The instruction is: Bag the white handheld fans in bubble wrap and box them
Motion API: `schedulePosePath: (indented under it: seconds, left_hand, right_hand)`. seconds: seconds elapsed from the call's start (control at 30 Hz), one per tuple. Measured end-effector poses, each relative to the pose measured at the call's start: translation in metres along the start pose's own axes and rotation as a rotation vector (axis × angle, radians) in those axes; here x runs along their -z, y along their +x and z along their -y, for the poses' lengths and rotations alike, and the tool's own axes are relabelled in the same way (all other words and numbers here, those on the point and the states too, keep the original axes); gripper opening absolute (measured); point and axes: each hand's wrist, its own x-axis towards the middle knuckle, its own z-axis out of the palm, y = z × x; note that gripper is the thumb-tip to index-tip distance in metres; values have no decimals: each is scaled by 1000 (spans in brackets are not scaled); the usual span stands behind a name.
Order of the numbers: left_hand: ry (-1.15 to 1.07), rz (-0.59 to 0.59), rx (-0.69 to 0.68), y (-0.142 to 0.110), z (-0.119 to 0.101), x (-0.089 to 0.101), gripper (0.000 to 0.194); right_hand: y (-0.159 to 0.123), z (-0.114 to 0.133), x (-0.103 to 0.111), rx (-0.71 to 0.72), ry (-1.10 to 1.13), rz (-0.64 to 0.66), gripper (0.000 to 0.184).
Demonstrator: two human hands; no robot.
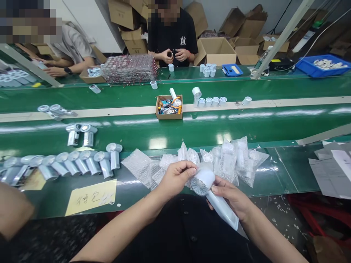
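A pale blue handheld fan [223, 210] is in front of my body, its round grille facing down and left and its handle slanting to the lower right. My right hand [230, 195] is closed around the fan where the head meets the handle. At the head's upper left edge, the fingers of my left hand [181, 175] are pinched together. Something thin and translucent shows beside those fingertips, too unclear to name. Just beyond my hands, several fans in bubble wrap bags [229, 159] lie on the bench, with a flat bubble wrap bag [137, 162] to their left.
Unwrapped fans [89, 160] stand in a row at left, near a yellow paper [90, 197]. A small box of tools [169, 116] sits on the centre strip of the green line [131, 133]. White sheets [329, 175] lie right. Co-workers [172, 40] sit across.
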Motion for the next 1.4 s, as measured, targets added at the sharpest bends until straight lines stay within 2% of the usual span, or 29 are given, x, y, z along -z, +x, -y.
schedulePosePath:
  seconds: [0.1,0.23,0.27,0.33,0.37,0.43,0.5,0.53,0.63,0.7,0.73,0.8,0.9,0.93,1.03,1.07,1.1,1.2,1.23,1.33,1.4]
  left_hand:
    - [259,37,-256,-6,-1,0,15]
    - [629,123,-625,-16,3,-9,20]
    - [707,172,-690,-18,6,-11,22]
    - [794,269,-753,-20,12,-16,24]
    - [789,271,-745,-21,15,-18,23]
    - [717,153,-649,-19,21,-21,18]
    - [641,28,-511,-17,26,-22,16]
    - [619,13,-459,-15,27,-22,18]
    - [621,83,-440,-12,27,-23,22]
    - [636,73,-483,-11,27,-24,21]
    - [645,62,-505,-11,27,-24,20]
    - [652,66,-520,-12,27,-27,19]
    - [628,87,-463,-17,27,-30,19]
    - [614,116,-441,-19,27,-31,19]
    - [559,343,-404,-20,25,-33,20]
    - [545,379,-393,-19,25,-33,19]
    - [541,361,-377,-17,24,-33,17]
    - [593,178,-364,-12,26,-31,15]
    - [624,164,-375,-11,27,-31,16]
    - [727,232,-409,-10,32,-33,29]
    - [756,182,-404,-9,35,-34,22]
  right_hand:
    - [1,-2,3,16,-65,-85,44]
    - [6,-7,5,89,-58,-147,67]
    - [9,-8,5,105,-37,-155,70]
    - [14,-11,3,120,4,-193,63]
    - [17,-13,3,110,20,-232,56]
    - [19,-17,3,79,42,-340,44]
    - [17,-20,5,60,57,-403,43]
    - [15,-20,7,63,64,-397,45]
    - [6,-18,16,94,94,-306,61]
    - [3,-15,21,99,98,-246,75]
    - [3,-14,24,100,95,-227,76]
    - [5,-12,27,104,89,-232,63]
    - [12,-13,29,109,110,-311,48]
    - [14,-15,29,108,123,-329,47]
    - [16,-18,28,104,200,-333,51]
    - [16,-18,28,96,232,-328,54]
    - [15,-18,28,87,261,-320,56]
    - [14,-14,29,72,299,-289,56]
    - [15,-12,30,75,297,-284,53]
    - [21,-13,31,85,263,-333,40]
    - [27,-17,32,106,222,-390,40]
